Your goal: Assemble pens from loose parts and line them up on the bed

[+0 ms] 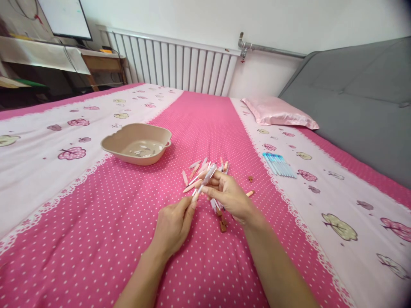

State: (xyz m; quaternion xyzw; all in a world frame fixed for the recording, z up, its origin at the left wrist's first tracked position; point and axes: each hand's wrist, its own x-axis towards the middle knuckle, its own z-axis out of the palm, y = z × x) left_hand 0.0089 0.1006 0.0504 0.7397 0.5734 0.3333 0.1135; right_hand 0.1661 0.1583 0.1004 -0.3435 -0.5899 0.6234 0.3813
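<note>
Over the middle of the bed, a slim pale pen (208, 174) slants up and away between both hands. My left hand (173, 224) pinches its lower end. My right hand (233, 196) has thumb and fingers closed around its upper part. Whether the pen is in one piece or two, I cannot tell. Beneath and beyond the hands lies a loose pile of pink and white pen parts (193, 171), partly hidden by my right hand. Small brown pieces (222, 225) lie by my right wrist, and another brown piece (250, 179) sits farther right.
A beige plastic basin (136, 160) with small white bits inside stands at the left. To the right lies a row of blue-topped pens (279, 166). Farther off are a pink pillow (279, 112), a grey headboard (356, 94), a white radiator (173, 64) and a desk with a monitor (66, 19).
</note>
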